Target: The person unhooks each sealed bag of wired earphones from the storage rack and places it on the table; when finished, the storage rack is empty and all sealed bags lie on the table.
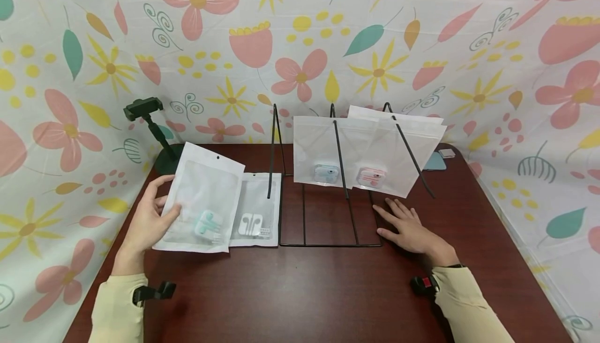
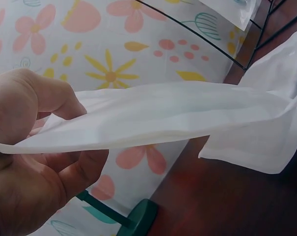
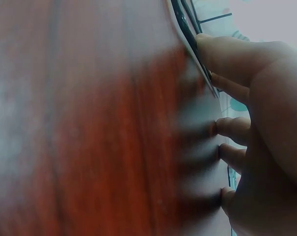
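My left hand (image 1: 146,220) pinches the left edge of a white zip pouch (image 1: 201,181), thumb in front and fingers behind. Teal earphones (image 1: 208,224) show through its clear front. Edge-on in the left wrist view, the pouch (image 2: 153,115) is slightly bowed. Partly behind it, a second pouch (image 1: 260,197) with white earphones (image 1: 250,225) lies on the table beside a black wire rack (image 1: 328,245). My right hand (image 1: 410,230) rests on the tabletop with fingers spread. Its thumb (image 3: 222,56) and index finger are at the rack's right edge.
On the rack hang a pouch with blue earphones (image 1: 325,174) and pouches at the right, the front one with pink earphones (image 1: 371,176). A dark phone stand (image 1: 166,158) stands at the back left. Blue and white cards (image 1: 436,162) lie at the back right. Patterned fabric surrounds the table.
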A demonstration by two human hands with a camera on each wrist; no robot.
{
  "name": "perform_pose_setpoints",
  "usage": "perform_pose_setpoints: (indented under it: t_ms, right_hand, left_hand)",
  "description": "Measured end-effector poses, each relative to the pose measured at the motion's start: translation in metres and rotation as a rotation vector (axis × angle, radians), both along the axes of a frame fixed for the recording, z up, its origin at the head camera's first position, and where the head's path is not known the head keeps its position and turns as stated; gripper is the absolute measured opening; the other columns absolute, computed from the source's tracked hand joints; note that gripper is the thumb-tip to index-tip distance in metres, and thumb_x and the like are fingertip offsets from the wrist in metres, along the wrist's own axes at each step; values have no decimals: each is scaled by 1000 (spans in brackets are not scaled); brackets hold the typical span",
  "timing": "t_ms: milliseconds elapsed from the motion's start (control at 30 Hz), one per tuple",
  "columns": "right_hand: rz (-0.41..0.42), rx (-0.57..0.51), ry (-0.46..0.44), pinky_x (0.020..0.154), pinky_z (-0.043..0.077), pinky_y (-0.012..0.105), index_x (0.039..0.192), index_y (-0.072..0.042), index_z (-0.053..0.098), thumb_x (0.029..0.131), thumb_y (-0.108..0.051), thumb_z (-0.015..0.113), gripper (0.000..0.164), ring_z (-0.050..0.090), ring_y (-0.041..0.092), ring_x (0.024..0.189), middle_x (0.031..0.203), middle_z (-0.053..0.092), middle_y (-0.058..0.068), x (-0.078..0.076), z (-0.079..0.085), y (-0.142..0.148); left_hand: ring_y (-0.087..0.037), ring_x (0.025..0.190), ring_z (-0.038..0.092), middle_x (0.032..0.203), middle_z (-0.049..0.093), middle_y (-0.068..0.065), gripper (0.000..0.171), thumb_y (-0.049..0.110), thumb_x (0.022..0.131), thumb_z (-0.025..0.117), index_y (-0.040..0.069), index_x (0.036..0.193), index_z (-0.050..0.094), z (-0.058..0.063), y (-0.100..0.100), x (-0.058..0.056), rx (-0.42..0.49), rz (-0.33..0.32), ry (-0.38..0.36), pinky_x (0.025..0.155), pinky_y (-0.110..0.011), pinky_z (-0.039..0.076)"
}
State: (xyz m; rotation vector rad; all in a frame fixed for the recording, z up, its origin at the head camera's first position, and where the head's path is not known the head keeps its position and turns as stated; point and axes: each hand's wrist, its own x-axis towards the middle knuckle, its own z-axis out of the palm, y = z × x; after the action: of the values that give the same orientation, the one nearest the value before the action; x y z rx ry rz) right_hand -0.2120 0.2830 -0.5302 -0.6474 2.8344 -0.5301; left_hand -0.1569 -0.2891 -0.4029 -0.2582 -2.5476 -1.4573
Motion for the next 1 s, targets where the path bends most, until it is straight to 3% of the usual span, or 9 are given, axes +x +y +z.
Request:
perform_pose_setpoints:
  t_ms: [167,333,633,900,1000]
  right_hand:
    - [2,2,1,100,6,68,144,-21,30,90,-48,49,63,8,44,136,150,14,22,0,0,0]
    - [1,-1,5,100,6,68,144,-22,30,90,-48,50,63,8,44,136,150,15,21,0,0,0]
    - [3,-5,9,100,7,68,144,-22,30,90,-48,50,63,9,44,136,149,15,22,0,0,0]
    - [4,-4,15,100,7,68,144,-23,30,89,-49,49,63,9,44,136,149,16,22,-1,-2,2]
    - [6,-5,11,100,7,68,144,-23,29,90,-49,49,63,9,44,136,150,15,22,-1,-3,2]
  left_hand:
    - [-17,63,66,97,62,-33,63,-6,85,56,7,138,25,-16,-12,-8,39,-6,-30,49,-32,52]
    - [-20,63,67,99,62,-31,64,1,88,56,15,140,24,-35,-24,-16,97,16,-107,49,-36,53]
    - [-24,64,67,103,62,-27,63,5,89,56,17,141,23,-50,-32,-18,180,37,-223,49,-43,53]
    - [-23,64,67,92,66,1,61,7,89,57,20,139,25,-61,-36,-19,233,56,-291,51,-44,54]
    - [-23,64,67,90,66,5,60,7,89,57,19,139,25,-67,-39,-20,240,58,-306,52,-44,54]
